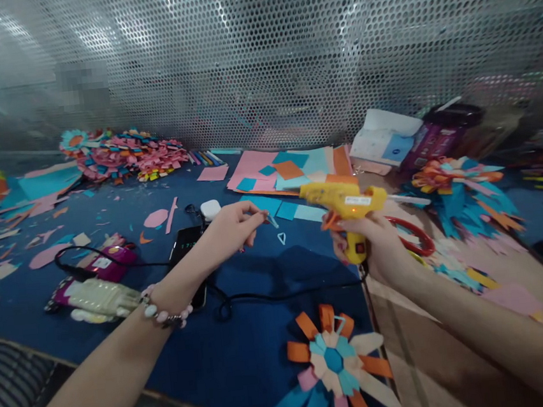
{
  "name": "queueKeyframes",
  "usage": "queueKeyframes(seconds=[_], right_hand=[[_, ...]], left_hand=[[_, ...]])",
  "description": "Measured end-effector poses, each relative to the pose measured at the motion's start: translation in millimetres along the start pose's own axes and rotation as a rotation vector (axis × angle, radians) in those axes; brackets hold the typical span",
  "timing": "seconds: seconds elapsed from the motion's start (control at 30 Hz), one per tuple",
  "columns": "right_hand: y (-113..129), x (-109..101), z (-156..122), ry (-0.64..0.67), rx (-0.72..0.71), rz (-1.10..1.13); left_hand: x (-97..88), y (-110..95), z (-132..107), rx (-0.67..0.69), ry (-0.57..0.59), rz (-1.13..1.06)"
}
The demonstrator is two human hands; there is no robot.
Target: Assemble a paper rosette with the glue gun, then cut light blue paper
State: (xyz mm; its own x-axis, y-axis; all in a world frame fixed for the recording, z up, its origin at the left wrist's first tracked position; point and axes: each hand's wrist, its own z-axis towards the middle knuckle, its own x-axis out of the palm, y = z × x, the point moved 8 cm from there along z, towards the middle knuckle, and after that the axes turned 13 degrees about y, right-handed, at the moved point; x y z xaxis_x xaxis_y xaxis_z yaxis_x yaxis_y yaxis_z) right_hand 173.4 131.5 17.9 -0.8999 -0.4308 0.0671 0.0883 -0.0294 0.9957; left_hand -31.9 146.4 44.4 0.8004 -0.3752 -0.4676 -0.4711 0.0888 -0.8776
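Observation:
My right hand (371,242) is wrapped round a yellow hot glue gun (343,200), its nozzle pointing left. Pinched in the fingertips of my left hand (240,226) is a small light-blue paper strip (271,217), held above the blue table (259,332). Just under it lies a tiny folded paper triangle (281,238). Nearer to me rests a paper flower (334,360) with orange, cream, pink and blue strips around a blue centre. The glue gun's black cord (280,296) runs leftward across the table.
Coloured paper sheets (258,169) lie at the back before a perforated metal panel (257,57). A heap of paper flowers (123,155) sits back left, and another flower (465,191) at right. A phone (184,244) and a purple pouch (114,262) are near my left arm.

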Motion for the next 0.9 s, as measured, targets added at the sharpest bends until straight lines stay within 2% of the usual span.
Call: queueKeyframes(seconds=[0.07,0.2,0.33,0.43,0.5,0.6,0.67,0.73,0.8,0.9], right_hand=[[12.7,-4.8,3.9,-0.024,-0.069,0.078],[27.6,-3.6,17.7,0.04,-0.026,0.188],[43.2,-0.1,30.6,0.067,-0.025,0.143],[42.1,10.3,34.7,0.143,0.054,0.073],[44.6,14.1,36.8,0.157,0.038,0.074],[50.0,8.7,46.8,0.096,-0.027,0.121],[44.7,4.6,60.9,0.08,0.032,0.096],[36.0,5.0,80.2,0.078,0.114,0.042],[28.3,17.7,103.5,0.098,0.165,0.02],[23.0,65.6,138.8,0.172,0.172,0.003]], left_hand=[[-3.5,-3.8,-1.4,0.052,-0.049,-0.06],[-25.3,-11.0,-8.7,0.219,-0.268,-0.253],[-38.0,-9.7,-13.0,0.285,-0.377,-0.372],[-37.4,-7.1,-13.1,0.263,-0.387,-0.392],[-37.7,-7.3,-14.8,0.276,-0.414,-0.394],[-47.5,-12.4,-26.0,0.405,-0.561,-0.425],[-54.0,-15.9,-34.1,0.484,-0.637,-0.459],[-57.6,-20.0,-39.9,0.537,-0.663,-0.498],[-58.6,-25.5,-45.7,0.589,-0.674,-0.537],[-54.8,-35.1,-53.6,0.655,-0.675,-0.559]])
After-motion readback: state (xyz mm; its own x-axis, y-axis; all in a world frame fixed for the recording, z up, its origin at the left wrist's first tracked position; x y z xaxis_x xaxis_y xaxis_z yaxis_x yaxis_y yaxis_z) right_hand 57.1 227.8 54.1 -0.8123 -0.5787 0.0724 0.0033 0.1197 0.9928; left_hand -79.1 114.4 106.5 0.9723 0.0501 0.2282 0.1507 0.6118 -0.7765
